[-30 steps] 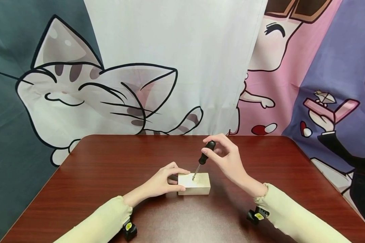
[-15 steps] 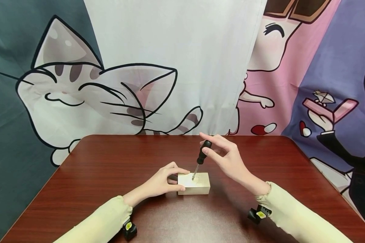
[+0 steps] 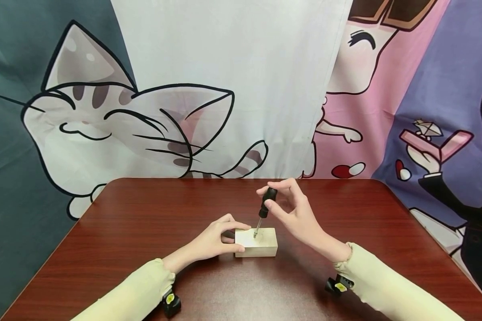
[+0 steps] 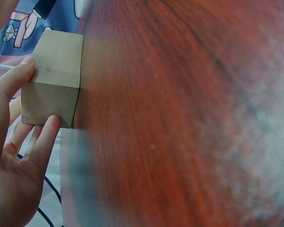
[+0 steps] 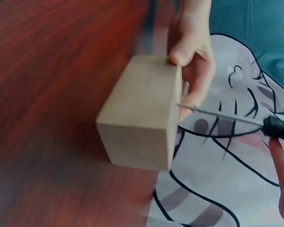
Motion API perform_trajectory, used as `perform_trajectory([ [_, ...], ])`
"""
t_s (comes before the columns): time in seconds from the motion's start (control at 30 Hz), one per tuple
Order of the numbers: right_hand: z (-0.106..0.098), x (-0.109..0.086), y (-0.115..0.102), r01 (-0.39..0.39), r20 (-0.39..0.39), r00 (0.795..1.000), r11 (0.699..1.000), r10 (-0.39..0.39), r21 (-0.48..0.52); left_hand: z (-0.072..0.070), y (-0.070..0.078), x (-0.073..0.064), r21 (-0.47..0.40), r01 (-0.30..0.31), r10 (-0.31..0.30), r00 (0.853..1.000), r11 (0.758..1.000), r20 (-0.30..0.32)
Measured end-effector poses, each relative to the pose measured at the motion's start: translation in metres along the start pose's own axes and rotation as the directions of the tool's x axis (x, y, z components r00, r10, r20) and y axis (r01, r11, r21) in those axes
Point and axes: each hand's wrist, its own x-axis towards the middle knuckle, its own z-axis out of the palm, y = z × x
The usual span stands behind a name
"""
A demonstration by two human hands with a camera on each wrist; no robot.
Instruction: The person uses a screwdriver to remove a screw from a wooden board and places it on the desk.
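Observation:
A pale wooden block [image 3: 263, 251] lies on the table in front of me. My left hand [image 3: 213, 239] grips its left end, thumb on the near side and fingers on the far side; the left wrist view shows this hold on the block [image 4: 59, 59]. Between thumb and fingers, my right hand [image 3: 299, 218] pinches the black handle of a screwdriver [image 3: 267, 204]. The tool leans slightly right, its tip down at the block's top face. In the right wrist view, a small screw [image 5: 185, 107] stands in that face, at the end of the screwdriver's metal shaft [image 5: 227, 116].
The reddish-brown wooden table [image 3: 144, 209] spreads out around the block. Behind it hangs a cloth backdrop [image 3: 233, 44] printed with a cartoon cat and figures. A small black camera [image 3: 171, 304] is strapped at the left wrist, another [image 3: 337, 285] at the right.
My right fingers loosened and stretched at the handle, then closed round it again. The screwdriver's handle has tipped a little to the left and stands more upright. Left hand and block stay put.

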Motion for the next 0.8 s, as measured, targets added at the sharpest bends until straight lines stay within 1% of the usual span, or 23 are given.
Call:
perform_trajectory([
  [0.13,0.0037,-0.0003,-0.0022,-0.028,-0.078,0.997,0.997,0.023,-0.066,0.0001,0.0001,0.0006,0.008,-0.009,0.009,1.000,1.000,-0.004],
  [0.2,0.0040,0.0008,-0.0030,-0.039,-0.089,0.996,0.996,0.032,-0.080,0.0000,0.0002,0.0005,0.006,-0.008,0.008,1.000,1.000,-0.004],
  [0.6,-0.0009,0.0055,-0.0034,-0.076,-0.026,0.997,0.996,0.075,-0.035,0.0008,0.0010,-0.0002,-0.009,0.007,-0.007,1.000,1.000,-0.002],
  [0.7,-0.0015,0.0044,-0.0021,-0.075,0.021,0.997,0.997,0.075,-0.015,0.0006,0.0014,-0.0003,-0.011,0.010,-0.010,1.000,1.000,-0.001],
  [0.8,-0.0010,0.0033,0.0000,-0.053,0.074,0.996,0.999,0.052,0.012,0.0004,0.0018,-0.0002,-0.012,0.011,-0.011,1.000,1.000,-0.001],
])
